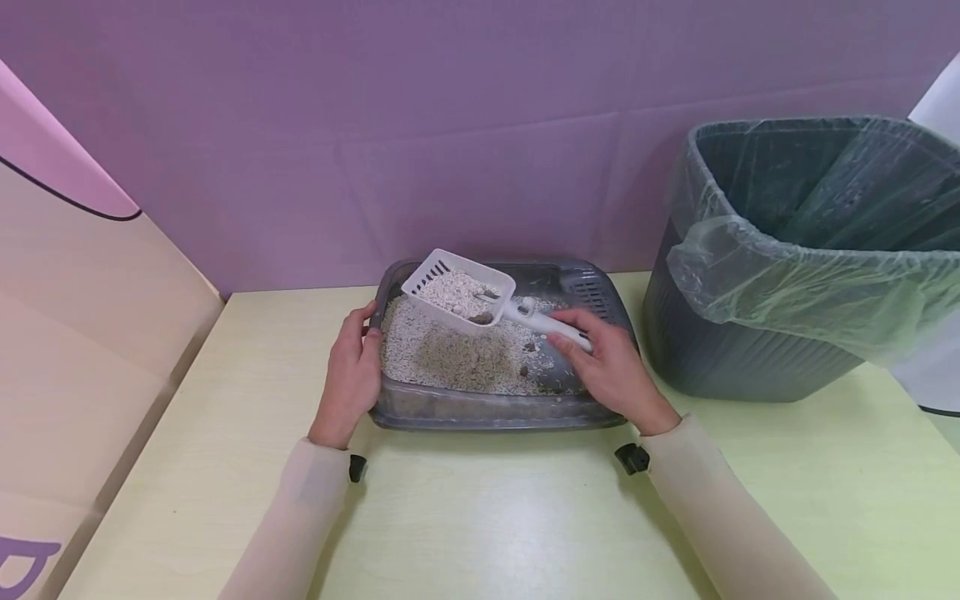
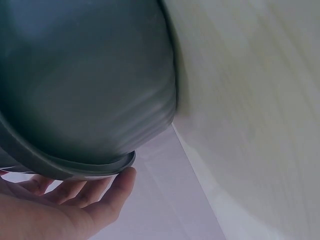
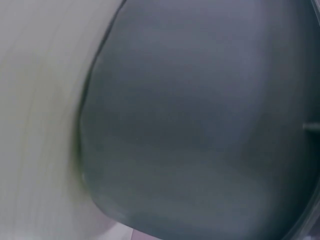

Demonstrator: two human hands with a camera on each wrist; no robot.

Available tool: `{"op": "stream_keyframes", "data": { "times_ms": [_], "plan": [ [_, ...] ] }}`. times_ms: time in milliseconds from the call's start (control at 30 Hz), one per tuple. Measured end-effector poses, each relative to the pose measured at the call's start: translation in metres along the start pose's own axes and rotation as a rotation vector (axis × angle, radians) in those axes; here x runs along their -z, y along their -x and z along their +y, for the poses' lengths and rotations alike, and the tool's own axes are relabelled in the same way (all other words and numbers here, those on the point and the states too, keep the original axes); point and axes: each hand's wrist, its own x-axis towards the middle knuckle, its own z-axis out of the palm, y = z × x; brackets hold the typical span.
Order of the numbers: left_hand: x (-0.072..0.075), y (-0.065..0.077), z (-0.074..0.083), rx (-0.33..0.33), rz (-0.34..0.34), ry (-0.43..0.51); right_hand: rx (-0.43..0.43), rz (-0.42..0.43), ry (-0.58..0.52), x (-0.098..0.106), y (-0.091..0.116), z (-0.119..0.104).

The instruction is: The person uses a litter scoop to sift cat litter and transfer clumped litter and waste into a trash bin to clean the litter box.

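A grey litter box sits on the table, its floor partly covered with pale litter and a darker patch in the middle. My right hand grips the handle of a white litter scoop, held over the box. Pale litter and a few dark clumps lie in the slotted scoop head. At the box's left rim, my left hand holds on with its fingers and thumb. From the left wrist, the fingers show along the rim; the right wrist view shows the box's outer wall and no hand.
To the right of the box stands a tall grey trash bin lined with a clear plastic bag. A purple backdrop rises close behind the box, and a pale panel borders the table on the left.
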Motion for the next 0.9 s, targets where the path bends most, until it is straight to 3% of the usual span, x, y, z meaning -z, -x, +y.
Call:
{"op": "stream_keyframes", "data": {
  "times_ms": [200, 533, 900],
  "plan": [
    [0.0003, 0.0008, 0.0002, -0.008, -0.001, -0.002, -0.013, -0.018, -0.056, 0.0009, 0.0004, -0.0018],
    [-0.0005, 0.0002, 0.0001, -0.002, 0.004, -0.008, 0.002, 0.031, 0.004, 0.0008, 0.0004, 0.0004],
    [-0.0002, 0.0001, -0.0005, 0.007, 0.000, -0.004, 0.025, 0.049, -0.001, -0.0004, -0.0007, 0.0003]
  ]
}}
